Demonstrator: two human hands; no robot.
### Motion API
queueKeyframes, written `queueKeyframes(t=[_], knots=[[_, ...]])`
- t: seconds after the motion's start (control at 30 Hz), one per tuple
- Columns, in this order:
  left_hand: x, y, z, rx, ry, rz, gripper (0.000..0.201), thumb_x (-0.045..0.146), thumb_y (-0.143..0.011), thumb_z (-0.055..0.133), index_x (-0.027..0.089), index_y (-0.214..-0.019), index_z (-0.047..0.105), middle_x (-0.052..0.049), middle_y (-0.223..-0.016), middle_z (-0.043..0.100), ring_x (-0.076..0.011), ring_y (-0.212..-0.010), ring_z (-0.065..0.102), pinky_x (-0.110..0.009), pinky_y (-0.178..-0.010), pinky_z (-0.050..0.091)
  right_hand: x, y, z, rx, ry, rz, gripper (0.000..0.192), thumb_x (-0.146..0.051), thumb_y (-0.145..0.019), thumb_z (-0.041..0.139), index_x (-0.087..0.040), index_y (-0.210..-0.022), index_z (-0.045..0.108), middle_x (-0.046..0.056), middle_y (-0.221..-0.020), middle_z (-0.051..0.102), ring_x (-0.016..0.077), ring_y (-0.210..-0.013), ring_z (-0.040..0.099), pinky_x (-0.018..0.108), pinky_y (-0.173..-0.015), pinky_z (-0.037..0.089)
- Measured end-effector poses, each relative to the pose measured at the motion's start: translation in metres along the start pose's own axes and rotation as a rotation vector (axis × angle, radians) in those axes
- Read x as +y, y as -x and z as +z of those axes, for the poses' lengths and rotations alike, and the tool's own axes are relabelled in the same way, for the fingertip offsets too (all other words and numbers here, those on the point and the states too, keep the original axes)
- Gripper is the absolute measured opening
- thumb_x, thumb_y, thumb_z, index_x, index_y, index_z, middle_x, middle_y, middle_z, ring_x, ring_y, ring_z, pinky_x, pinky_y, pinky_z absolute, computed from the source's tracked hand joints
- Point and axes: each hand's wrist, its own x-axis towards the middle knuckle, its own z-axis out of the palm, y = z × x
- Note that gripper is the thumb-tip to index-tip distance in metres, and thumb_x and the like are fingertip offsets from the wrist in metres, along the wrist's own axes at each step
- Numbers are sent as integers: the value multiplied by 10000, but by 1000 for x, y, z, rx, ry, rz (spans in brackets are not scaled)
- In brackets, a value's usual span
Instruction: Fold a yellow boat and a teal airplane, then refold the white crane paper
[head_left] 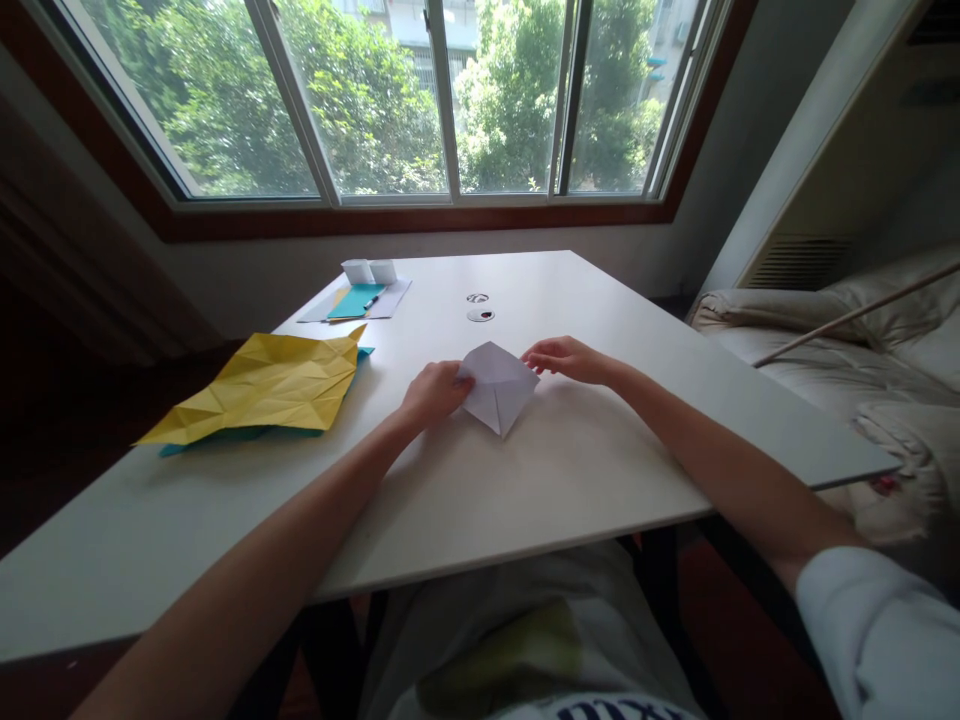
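A folded sheet of white paper (pixel 498 392), kite-like in outline with a crease down its lower half, is in front of me at the middle of the table. My left hand (pixel 437 390) grips its left edge, thumb on top and fingers behind. At the right corner of the paper is my right hand (pixel 564 360), its fingers bent but apart; whether a fingertip touches the paper I cannot tell. To the left lies a creased yellow paper sheet (pixel 274 385) on top of a teal sheet (pixel 247 435).
The white table (pixel 450 540) stands below a window. At its far left are flat papers with a teal sheet (pixel 357 301), a pen (pixel 373 300) and two small white box-like pieces (pixel 369 271). Two round marks (pixel 480 314) show mid-table. A cushioned seat (pixel 787 330) is at right.
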Motion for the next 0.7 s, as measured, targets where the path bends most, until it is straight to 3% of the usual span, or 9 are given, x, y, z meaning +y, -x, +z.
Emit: queueKeyframes(t=[0.13, 0.27, 0.7], knots=[[0, 0, -1, -7, 2, -8, 296, 376, -780, 450, 178, -810, 668, -59, -736, 654, -198, -694, 578, -251, -562, 380, 16, 3, -13, 42, 56, -15, 341, -414, -759, 578, -139, -942, 665, 80, -869, 691, 156, -777, 610, 272, -687, 442], [-1, 0, 1, 0, 9, -26, 299, 386, -773, 460, 175, -804, 669, -62, -737, 658, -201, -695, 583, -248, -546, 379, 25, -1, -6, 20, 176, -29, 255, -347, -726, 597, -170, -881, 695, 37, -790, 693, 145, -731, 602, 247, -631, 418], [-1, 1, -1, 5, 16, -31, 327, 409, -783, 446, 169, -777, 669, -53, -692, 646, -184, -663, 566, -244, -537, 360, 20, -4, 5, 21, 219, -92, 204, -274, -696, 568, -170, -821, 692, 27, -782, 683, 135, -720, 566, 235, -598, 364]])
